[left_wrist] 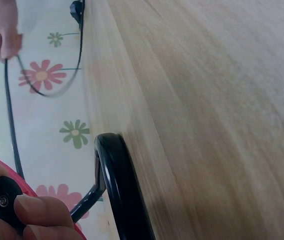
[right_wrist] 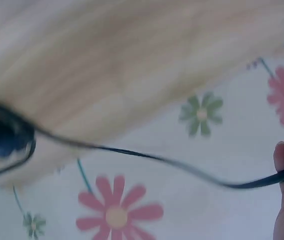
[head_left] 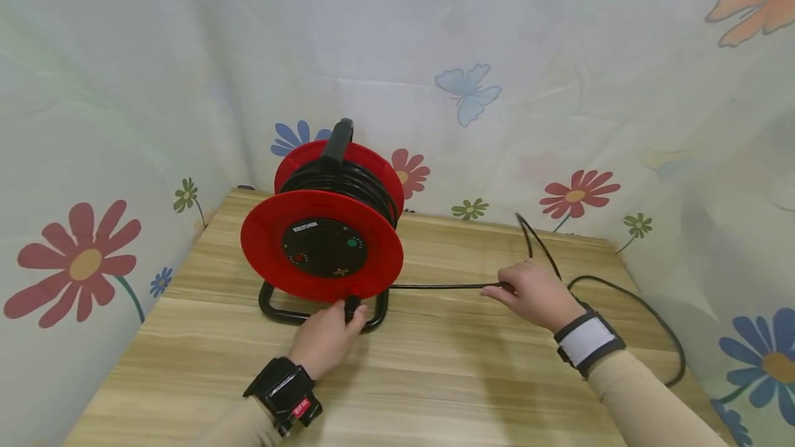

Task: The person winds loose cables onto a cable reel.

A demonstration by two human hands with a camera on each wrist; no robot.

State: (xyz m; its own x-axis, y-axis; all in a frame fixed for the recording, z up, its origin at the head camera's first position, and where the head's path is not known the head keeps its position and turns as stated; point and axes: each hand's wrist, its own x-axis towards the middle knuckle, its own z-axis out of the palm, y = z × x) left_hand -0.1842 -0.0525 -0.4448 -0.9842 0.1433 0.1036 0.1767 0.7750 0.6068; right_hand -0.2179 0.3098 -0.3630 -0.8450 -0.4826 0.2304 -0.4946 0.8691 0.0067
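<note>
A red cable reel (head_left: 261, 243) with a black centre plate and black cord wound on its drum stands on a black tube frame (head_left: 282, 314). My left hand (head_left: 326, 340) grips the small black crank knob (head_left: 351, 306) low on the reel's front disc; the left wrist view shows thumb and fingers round this knob (left_wrist: 5, 200). To the right, my right hand (head_left: 537, 294) holds the black cord (head_left: 444, 286), which runs straight from the reel to the fingers. Past that hand, the loose cord loops up and back over the table, as the right wrist view also shows.
The wood-grain table (head_left: 428, 378) ends at a flower-printed curtain (head_left: 385, 40) behind and on both sides. A loose cord loop (head_left: 658, 319) lies near the right edge. In the right wrist view a dark, blurred lump (right_wrist: 1, 137), perhaps the plug, sits by the cord.
</note>
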